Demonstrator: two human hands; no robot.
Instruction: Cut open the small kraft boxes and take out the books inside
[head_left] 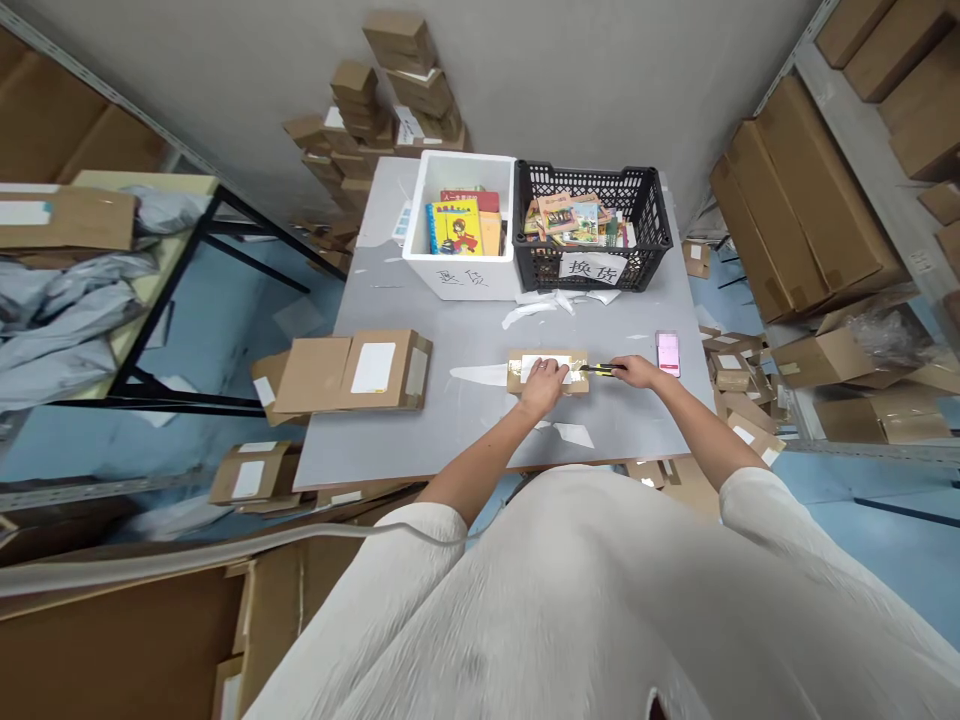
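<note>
A small cardboard box point(514, 372) with a white label and shiny tape lies on the grey table in front of me. My left hand point(545, 384) presses down on its top, fingers bent over the label and holding it in place. My right hand point(636, 371) is closed around a utility knife point(604, 370), black with yellow. The knife points left, its tip at the right end of the box. Whether the blade has entered the tape is too small to tell.
Behind the box stand a white foam bin point(459, 277) and a black plastic crate point(652, 240), both holding books. Opened cardboard boxes point(319, 375) lie at the table's left. A phone point(667, 354) rests at the right. Paper scraps point(574, 434) are scattered on the tabletop point(465, 440).
</note>
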